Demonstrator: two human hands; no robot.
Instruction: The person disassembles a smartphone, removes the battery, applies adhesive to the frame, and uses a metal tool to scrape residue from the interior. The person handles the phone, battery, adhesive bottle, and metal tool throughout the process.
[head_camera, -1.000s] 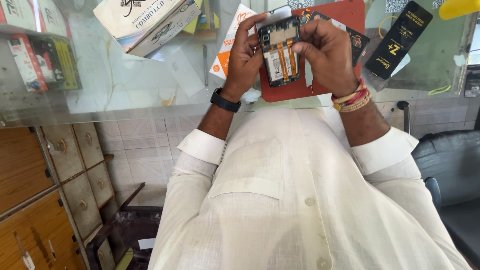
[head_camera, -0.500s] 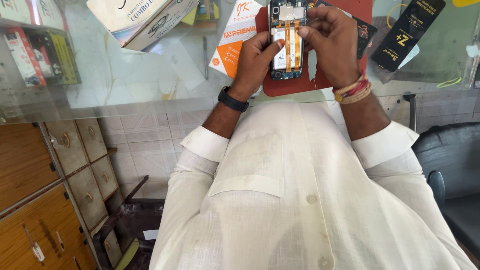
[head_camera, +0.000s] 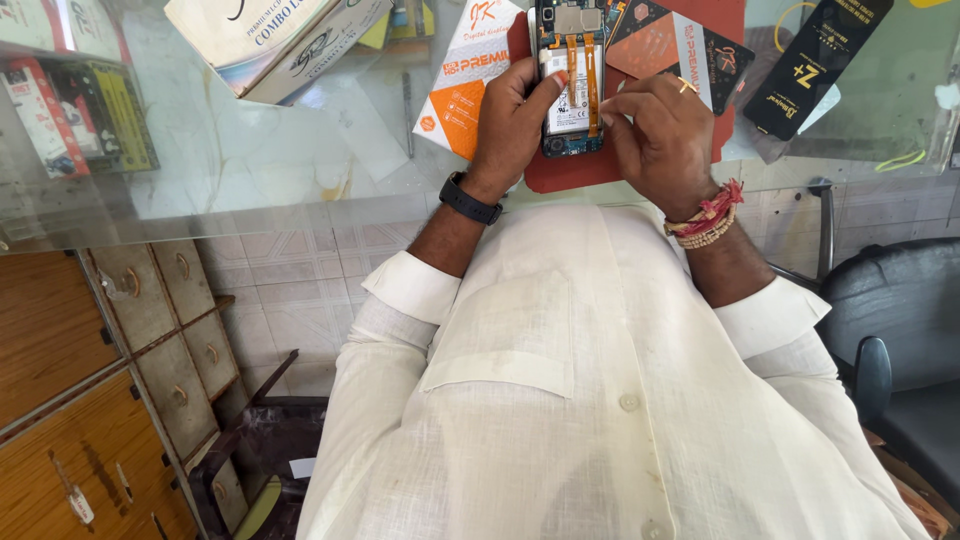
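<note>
Opened phone (head_camera: 572, 80) lower, edge-gripped

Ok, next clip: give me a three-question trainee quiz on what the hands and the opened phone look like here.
1. True or false: the opened phone lies over a red mat.
2. Which hand wears the black wristband?
A. left hand
B. right hand
C. neither
3. Fill in: the two flat cables running down the phone's inside are ____ in colour.

Key:
1. True; the red mat shows below and beside the phone.
2. A; the right wrist carries red and beige thread bands instead.
3. Orange.
</note>
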